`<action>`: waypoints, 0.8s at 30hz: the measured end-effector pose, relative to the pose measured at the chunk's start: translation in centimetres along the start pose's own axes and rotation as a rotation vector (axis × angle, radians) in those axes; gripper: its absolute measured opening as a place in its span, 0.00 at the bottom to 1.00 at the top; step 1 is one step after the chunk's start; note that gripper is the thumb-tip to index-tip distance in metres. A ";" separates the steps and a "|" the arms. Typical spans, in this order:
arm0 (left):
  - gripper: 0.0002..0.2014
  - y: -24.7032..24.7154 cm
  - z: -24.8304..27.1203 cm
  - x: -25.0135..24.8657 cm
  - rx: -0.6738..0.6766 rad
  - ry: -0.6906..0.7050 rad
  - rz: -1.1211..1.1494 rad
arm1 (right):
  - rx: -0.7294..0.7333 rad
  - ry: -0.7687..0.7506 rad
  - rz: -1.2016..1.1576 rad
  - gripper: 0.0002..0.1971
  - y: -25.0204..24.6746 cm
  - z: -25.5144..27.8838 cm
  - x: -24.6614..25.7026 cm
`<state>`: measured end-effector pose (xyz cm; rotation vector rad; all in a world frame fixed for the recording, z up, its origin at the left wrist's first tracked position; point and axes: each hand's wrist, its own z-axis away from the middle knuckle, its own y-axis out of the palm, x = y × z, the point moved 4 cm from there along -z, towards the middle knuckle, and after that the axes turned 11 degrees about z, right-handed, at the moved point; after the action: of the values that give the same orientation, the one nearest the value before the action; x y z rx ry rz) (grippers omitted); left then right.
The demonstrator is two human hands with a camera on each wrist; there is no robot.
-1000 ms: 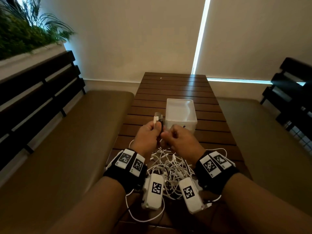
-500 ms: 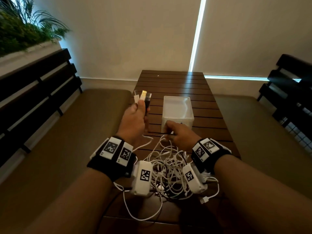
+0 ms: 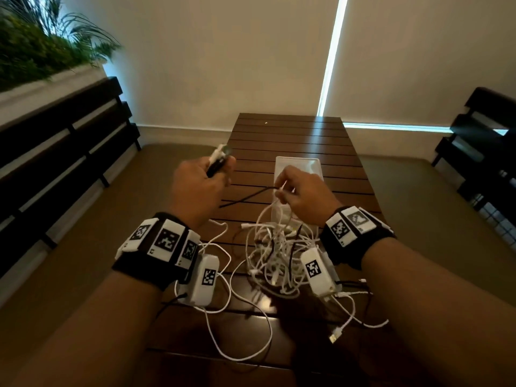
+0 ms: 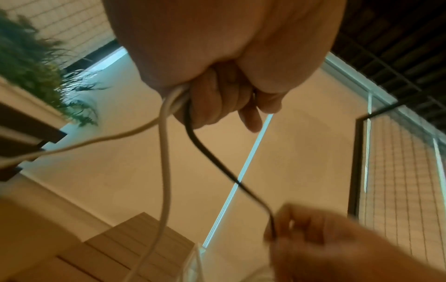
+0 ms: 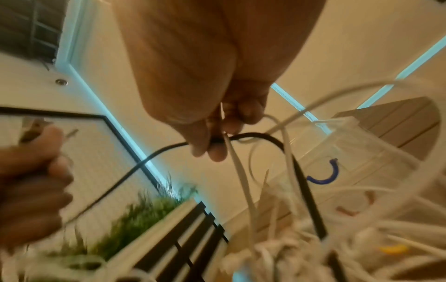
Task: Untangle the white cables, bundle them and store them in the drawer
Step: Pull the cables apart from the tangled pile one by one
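A tangled heap of white cables (image 3: 275,251) with some dark strands lies on the wooden table (image 3: 290,141) between my wrists. My left hand (image 3: 201,182) is raised at the left and grips a bunch of plug ends (image 3: 219,157); white cables (image 4: 165,167) and a black cable (image 4: 217,162) hang from its fist. My right hand (image 3: 297,191) pinches that black cable (image 5: 253,136) and a white cable (image 5: 237,166) above the heap. The black cable (image 3: 245,196) is stretched between both hands. A clear plastic drawer box (image 3: 298,169) stands just behind my right hand.
Cushioned benches (image 3: 92,227) with dark slatted backs (image 3: 64,143) run along both sides of the table. A planter with green leaves (image 3: 42,48) sits up on the left. A loose USB plug (image 3: 336,335) lies near the table's front edge.
My right hand rose from the table in front of the box and now pinches cables higher up. My left hand drew left, stretching the black cable between the hands.
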<state>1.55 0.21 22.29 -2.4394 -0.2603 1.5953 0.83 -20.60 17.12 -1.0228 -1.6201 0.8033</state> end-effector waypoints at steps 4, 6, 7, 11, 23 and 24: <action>0.20 -1.8 -0.8 -1.7 -0.183 -0.062 0.206 | 0.355 0.033 0.423 0.07 2.6 1.5 -2.0; 0.19 -1.8 -1.0 -2.3 -0.133 -0.041 0.112 | 0.298 0.054 0.414 0.07 2.0 1.6 -1.8; 0.17 -1.3 -0.9 -2.4 -0.071 -0.028 0.056 | 0.237 0.049 0.385 0.05 1.5 1.5 -1.3; 0.13 3.0 0.4 -0.8 0.247 -0.051 -0.133 | 0.129 -0.024 0.261 0.04 0.3 0.9 1.7; 0.06 5.5 1.4 0.6 0.470 -0.019 -0.532 | 0.204 0.095 -0.229 0.03 -0.2 2.8 -0.3; 0.07 5.4 1.2 0.0 0.425 0.010 -0.498 | 0.247 0.097 -0.184 0.04 0.2 2.8 -1.1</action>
<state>0.64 -4.85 20.40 -1.8736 -0.4355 1.2640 -1.73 -21.56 15.80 -0.7159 -1.4666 0.7935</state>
